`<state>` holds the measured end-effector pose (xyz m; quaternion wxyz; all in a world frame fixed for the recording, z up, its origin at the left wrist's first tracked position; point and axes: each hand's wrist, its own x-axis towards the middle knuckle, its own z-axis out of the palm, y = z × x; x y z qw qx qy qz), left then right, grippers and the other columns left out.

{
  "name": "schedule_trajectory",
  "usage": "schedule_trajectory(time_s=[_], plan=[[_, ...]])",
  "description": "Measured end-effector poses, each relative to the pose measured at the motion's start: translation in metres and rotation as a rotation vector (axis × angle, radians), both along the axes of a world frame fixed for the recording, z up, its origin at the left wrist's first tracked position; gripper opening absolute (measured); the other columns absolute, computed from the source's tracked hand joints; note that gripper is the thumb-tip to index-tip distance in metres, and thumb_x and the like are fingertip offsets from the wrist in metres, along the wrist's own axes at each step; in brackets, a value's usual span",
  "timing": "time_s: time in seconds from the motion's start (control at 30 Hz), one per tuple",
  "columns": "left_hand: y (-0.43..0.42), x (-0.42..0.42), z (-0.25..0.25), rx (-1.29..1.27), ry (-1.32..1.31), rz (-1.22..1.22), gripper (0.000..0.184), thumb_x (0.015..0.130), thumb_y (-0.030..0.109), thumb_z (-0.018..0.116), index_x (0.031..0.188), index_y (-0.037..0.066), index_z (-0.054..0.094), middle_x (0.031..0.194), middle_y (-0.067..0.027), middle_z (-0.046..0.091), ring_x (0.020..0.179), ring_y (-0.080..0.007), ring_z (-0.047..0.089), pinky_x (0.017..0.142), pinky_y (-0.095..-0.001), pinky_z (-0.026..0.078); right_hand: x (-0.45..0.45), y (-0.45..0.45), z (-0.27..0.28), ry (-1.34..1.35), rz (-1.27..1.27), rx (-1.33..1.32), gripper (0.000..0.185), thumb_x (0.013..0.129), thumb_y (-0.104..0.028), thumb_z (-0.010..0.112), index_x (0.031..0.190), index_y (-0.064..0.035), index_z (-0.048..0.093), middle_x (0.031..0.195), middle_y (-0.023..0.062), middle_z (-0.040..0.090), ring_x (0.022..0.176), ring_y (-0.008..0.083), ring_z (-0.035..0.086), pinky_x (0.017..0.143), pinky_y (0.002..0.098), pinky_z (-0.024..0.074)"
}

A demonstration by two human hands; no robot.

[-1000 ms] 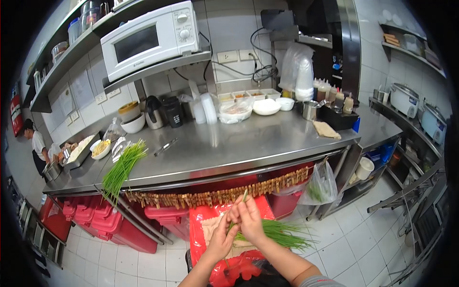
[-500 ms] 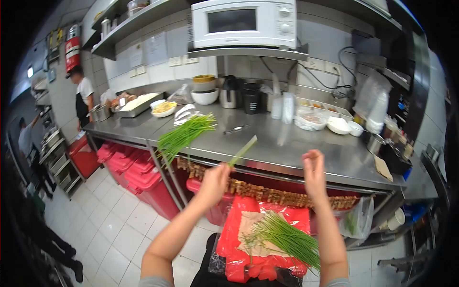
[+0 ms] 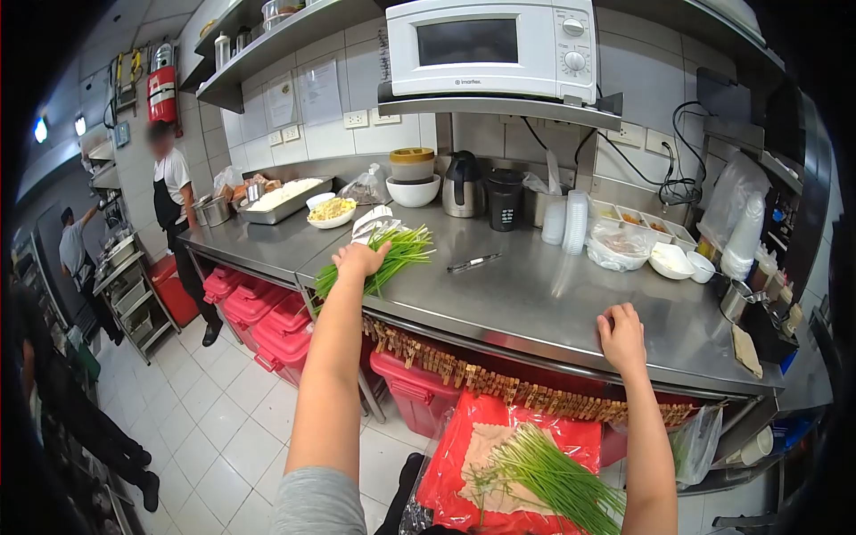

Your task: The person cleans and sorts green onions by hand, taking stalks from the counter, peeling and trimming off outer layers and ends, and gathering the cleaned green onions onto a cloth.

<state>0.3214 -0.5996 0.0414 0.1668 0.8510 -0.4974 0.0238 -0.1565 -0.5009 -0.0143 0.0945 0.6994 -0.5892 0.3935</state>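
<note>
A pile of long green chives (image 3: 406, 250) lies on the steel counter, its ends over the front edge. My left hand (image 3: 360, 259) reaches down onto this pile, fingers curved around some stalks; its fingertips are partly hidden. My right hand (image 3: 621, 337) is at the counter's front edge, fingers loosely curled, with nothing visible in it. Below, between my arms, a second bunch of chives (image 3: 557, 477) lies on brown paper (image 3: 486, 455) over a red plastic bag (image 3: 450, 446).
A pen (image 3: 474, 262) lies on the steel counter (image 3: 526, 303). Behind it stand a thermal jug (image 3: 462, 185), a black cup (image 3: 505, 201) and bowls. Clothespins (image 3: 499, 385) hang along the front edge above red bins (image 3: 415, 392). Co-workers stand at the left.
My left hand has moved up and left, from holding a pale green stalk in front of the counter to the chive pile. My right hand has lowered and its fingers have curled.
</note>
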Motion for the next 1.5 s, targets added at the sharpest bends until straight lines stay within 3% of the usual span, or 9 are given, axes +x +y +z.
schedule_trajectory(time_s=[0.03,0.17,0.43,0.53,0.63,0.8,1.07,1.4,1.5], plan=[[-0.013,0.011,-0.008,0.062,0.049,-0.027,0.111,0.070,0.083,0.034,0.136,-0.006,0.031,0.137,-0.0219,0.040,0.129,-0.0344,0.035,0.109,-0.0530,0.012,0.001,0.000,0.001,-0.004,-0.002,-0.002,0.017,0.083,-0.019,0.060,0.085,-0.0021,0.059,0.093,0.0139,0.054,0.092,0.0322,0.052,0.080,0.0430,0.0409],[-0.007,0.008,-0.003,0.083,0.122,-0.145,0.121,0.060,0.085,0.049,0.140,-0.003,0.022,0.138,-0.0224,0.037,0.130,-0.0308,0.035,0.110,-0.0492,0.017,0.003,0.001,0.002,-0.010,-0.001,-0.006,0.016,0.082,-0.018,0.060,0.083,-0.0022,0.059,0.091,0.0131,0.054,0.092,0.0317,0.052,0.080,0.0424,0.0404],[-0.023,0.043,-0.017,0.060,-0.054,-0.543,0.087,0.068,0.053,0.069,0.139,0.017,0.034,0.129,-0.0170,0.050,0.115,-0.0302,0.051,0.096,-0.0406,0.042,0.004,0.004,0.006,0.008,0.031,-0.036,0.014,0.080,-0.016,0.061,0.081,-0.0023,0.059,0.086,0.0142,0.054,0.086,0.0339,0.053,0.075,0.0438,0.0421],[-0.006,0.015,-0.019,0.037,-0.209,-0.284,0.093,0.068,0.060,0.065,0.142,0.020,0.026,0.139,-0.0161,0.039,0.127,-0.0324,0.039,0.102,-0.0632,0.020,0.002,-0.002,0.001,-0.017,0.068,-0.060,0.012,0.078,-0.012,0.061,0.079,-0.0015,0.057,0.084,0.0142,0.052,0.081,0.0340,0.053,0.070,0.0434,0.0423],[-0.005,-0.036,-0.037,-0.205,-0.422,-0.031,0.081,0.080,0.037,0.059,0.144,0.007,0.019,0.144,-0.0254,0.026,0.134,-0.0398,0.025,0.106,-0.0611,0.008,-0.002,-0.004,-0.002,-0.002,0.073,-0.005,0.011,0.080,-0.012,0.058,0.083,-0.0016,0.055,0.090,0.0125,0.051,0.089,0.0321,0.051,0.076,0.0407,0.0400],[0.048,-0.147,-0.050,-0.410,-0.082,-0.418,0.079,0.087,0.050,0.046,0.144,0.004,0.017,0.148,-0.0249,0.009,0.139,-0.0374,0.006,0.108,-0.0573,0.006,0.000,-0.001,-0.002,-0.016,0.046,0.016,0.012,0.082,-0.013,0.056,0.085,-0.0014,0.054,0.093,0.0127,0.052,0.088,0.0327,0.052,0.077,0.0407,0.0403],[0.056,-0.161,-0.054,-0.362,-0.015,-0.424,0.074,0.091,0.053,0.035,0.144,0.005,0.017,0.149,-0.0214,0.010,0.139,-0.0345,0.005,0.109,-0.0554,0.007,0.003,0.009,-0.007,0.047,-0.029,-0.020,0.015,0.087,-0.016,0.051,0.089,-0.0012,0.055,0.095,0.0134,0.055,0.089,0.0334,0.054,0.075,0.0416,0.0422],[0.081,-0.163,-0.071,-0.463,-0.067,-0.476,0.066,0.091,0.047,0.039,0.140,0.004,0.027,0.147,-0.0194,0.018,0.137,-0.0335,0.014,0.107,-0.0557,0.015,0.023,0.074,-0.064,0.245,-0.097,-0.369,0.033,0.088,-0.012,0.048,0.119,-0.0011,0.049,0.130,0.0134,0.046,0.125,0.0297,0.039,0.103,0.0424,0.0279],[0.099,-0.165,-0.089,-0.555,-0.078,-0.531,0.059,0.092,0.039,0.042,0.138,0.004,0.031,0.146,-0.0188,0.022,0.136,-0.0347,0.019,0.107,-0.0557,0.017,0.024,0.090,-0.122,-0.109,0.269,-0.260,0.036,0.083,-0.003,0.048,0.119,-0.0001,0.048,0.132,0.0198,0.038,0.125,0.0372,0.035,0.105,0.0455,0.0242]])
